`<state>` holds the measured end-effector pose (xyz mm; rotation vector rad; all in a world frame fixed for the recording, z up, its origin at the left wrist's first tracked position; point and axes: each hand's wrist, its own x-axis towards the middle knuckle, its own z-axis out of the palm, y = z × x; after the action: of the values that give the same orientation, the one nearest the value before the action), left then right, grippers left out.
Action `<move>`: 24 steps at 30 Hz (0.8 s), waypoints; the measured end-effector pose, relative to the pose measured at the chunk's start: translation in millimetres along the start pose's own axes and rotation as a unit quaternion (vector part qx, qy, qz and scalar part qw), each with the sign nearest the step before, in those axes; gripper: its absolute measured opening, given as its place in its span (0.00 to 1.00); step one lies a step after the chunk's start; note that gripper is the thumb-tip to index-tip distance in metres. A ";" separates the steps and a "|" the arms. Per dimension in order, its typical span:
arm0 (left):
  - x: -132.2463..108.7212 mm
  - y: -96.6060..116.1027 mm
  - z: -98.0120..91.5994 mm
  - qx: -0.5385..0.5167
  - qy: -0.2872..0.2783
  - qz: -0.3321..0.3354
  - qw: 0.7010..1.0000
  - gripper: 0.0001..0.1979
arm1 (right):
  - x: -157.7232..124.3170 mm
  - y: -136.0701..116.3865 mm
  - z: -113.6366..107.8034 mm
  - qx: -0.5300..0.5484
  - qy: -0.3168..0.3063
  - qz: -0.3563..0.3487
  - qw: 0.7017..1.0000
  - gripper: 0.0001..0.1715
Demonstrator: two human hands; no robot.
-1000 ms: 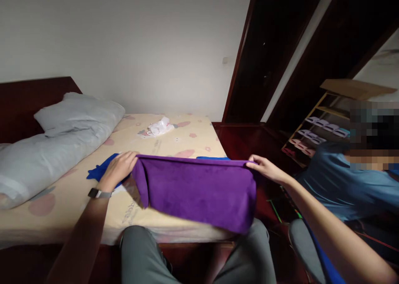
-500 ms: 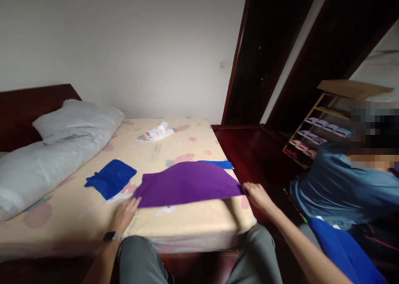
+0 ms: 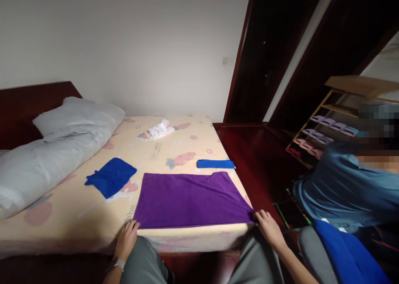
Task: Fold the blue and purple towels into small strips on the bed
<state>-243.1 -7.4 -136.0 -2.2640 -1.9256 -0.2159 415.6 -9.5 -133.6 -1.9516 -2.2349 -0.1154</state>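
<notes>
A purple cloth lies spread flat over the near edge of the bed, its right side pulled into creases. My left hand pinches its near left corner. At the near right corner, my right hand grips the fabric, which bunches at the fingers. Just beyond the purple cloth lies a folded blue cloth, a narrow strip close to the bed's right edge. Another blue cloth, loosely crumpled at one end, rests to the left.
The bed has a patterned sheet. A grey quilt is heaped at the left, and a white plastic bag sits at the far side. To my right are a person in a blue shirt and a shoe rack.
Both hands have drawn the purple cloth toward me and lowered it. Its billowing far part has settled flat, and the folded blue cloth behind it now shows fully.
</notes>
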 end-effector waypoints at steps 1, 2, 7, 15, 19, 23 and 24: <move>-4.0 -5.3 4.1 0.000 0.007 0.003 1.000 0.21 | -5.4 2.5 2.8 -0.006 0.002 -0.005 1.000 0.20; -8.0 -10.8 8.7 -0.001 0.016 0.007 1.000 0.21 | -11.1 3.9 6.4 -0.008 0.002 -0.011 1.000 0.20; -18.6 -32.9 31.1 -0.047 0.059 0.011 0.997 0.18 | -26.1 0.6 18.0 0.062 -0.060 -0.019 0.996 0.17; 6.4 -27.6 49.9 -0.170 0.078 -0.194 0.963 0.17 | 113.5 3.6 1.0 0.311 -0.072 0.265 0.910 0.21; 17.8 -18.7 51.1 -0.135 0.015 -0.357 0.924 0.27 | 207.5 6.3 20.8 0.293 -0.090 0.317 0.898 0.23; 16.8 -18.0 53.8 -0.135 -0.034 -0.389 0.911 0.31 | 255.4 1.4 49.9 0.274 -0.128 0.334 0.893 0.24; 15.4 -19.4 54.9 -0.152 -0.030 -0.384 0.910 0.30 | 260.4 0.9 54.8 0.269 -0.131 0.335 0.893 0.24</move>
<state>-259.6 22.3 -185.7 -1.5209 -2.8935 -0.5719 379.0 254.0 -140.7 -2.3272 -1.3437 0.8025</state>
